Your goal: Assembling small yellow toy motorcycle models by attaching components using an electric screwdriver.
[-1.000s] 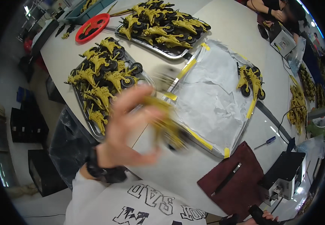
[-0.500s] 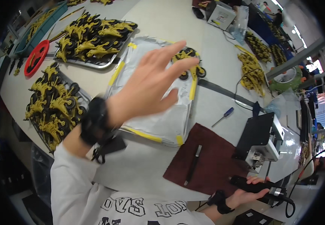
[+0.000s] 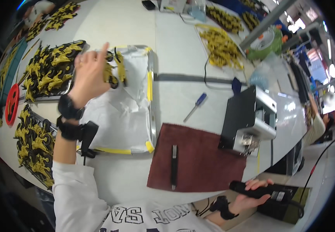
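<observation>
At the upper part of the paper-lined tray, my left hand has its fingers around a small yellow and black toy vehicle part with black wheels. Its fingertip contact is partly hidden. Beside that lies a further yellow and black piece. Low on the right, my right hand is closed round a black corded electric screwdriver, held past the edge of a dark red cloth. Stretched along the cloth is a slim black tool. A blue-handled screwdriver rests above the cloth.
Heaped trays of yellow and black parts stand at left, near a red dish. A black and silver machine is right of the cloth. Yellow parts and a green fan are farther back.
My view has swung to the right. The left hand has drawn back leftward over the tray, and the yellow and black part has shifted left with it. My right hand keeps its hold.
</observation>
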`<state>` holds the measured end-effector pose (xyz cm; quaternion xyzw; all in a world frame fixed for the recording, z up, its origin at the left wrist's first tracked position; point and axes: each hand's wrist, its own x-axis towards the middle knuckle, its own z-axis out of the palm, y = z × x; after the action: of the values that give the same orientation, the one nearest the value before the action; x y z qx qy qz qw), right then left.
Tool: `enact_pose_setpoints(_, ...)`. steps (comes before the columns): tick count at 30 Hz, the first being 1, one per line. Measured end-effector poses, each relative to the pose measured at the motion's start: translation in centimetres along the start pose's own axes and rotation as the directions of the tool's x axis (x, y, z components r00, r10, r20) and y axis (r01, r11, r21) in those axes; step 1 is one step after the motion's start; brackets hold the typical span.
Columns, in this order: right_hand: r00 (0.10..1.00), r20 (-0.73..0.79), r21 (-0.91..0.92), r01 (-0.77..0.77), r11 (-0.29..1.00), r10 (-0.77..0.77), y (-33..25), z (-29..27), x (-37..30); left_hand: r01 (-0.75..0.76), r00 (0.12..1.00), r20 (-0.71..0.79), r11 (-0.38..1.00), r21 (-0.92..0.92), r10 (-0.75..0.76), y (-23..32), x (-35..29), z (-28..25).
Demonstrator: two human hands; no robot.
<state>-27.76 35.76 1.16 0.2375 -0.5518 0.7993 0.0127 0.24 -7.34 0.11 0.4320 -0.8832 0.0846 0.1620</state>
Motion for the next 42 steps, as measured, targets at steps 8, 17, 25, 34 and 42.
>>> enact_pose_setpoints(8, 0.999, 0.044, -0.032, -0.027, 0.999, 0.028, 1.3, 0.3, -0.3, -0.157, 0.909, 0.149, 0.650, -0.744, 0.390, 12.9, -11.1, -8.8)
enact_pose_setpoints(17, 0.954, -0.031, 0.008, 0.300, 0.954, -0.300, -2.2, 2.8, 2.9, -0.263, 0.781, 0.217, 0.622, -0.737, 0.586, 19.3, -14.1, -1.3)
enact_pose_setpoints(25, 0.939, -0.006, -0.099, 0.342, 0.935, -0.344, -2.8, 5.5, 9.0, -0.295, 0.833, 0.166, 0.677, -0.674, 0.529, 20.2, -15.0, -0.5)
enact_pose_setpoints(34, 0.975, 0.098, -0.203, 0.217, 0.955, -0.201, 0.6, 8.8, 9.8, -0.292, 0.784, 0.191, 0.623, -0.726, 0.590, 19.6, -14.6, -0.1)
enact_pose_setpoints(42, 0.964, 0.189, -0.154, 0.219, 0.964, -0.189, -0.1, 8.2, 7.9, -0.334, 0.772, 0.129, 0.569, -0.752, 0.623, 19.6, -14.5, 0.5)
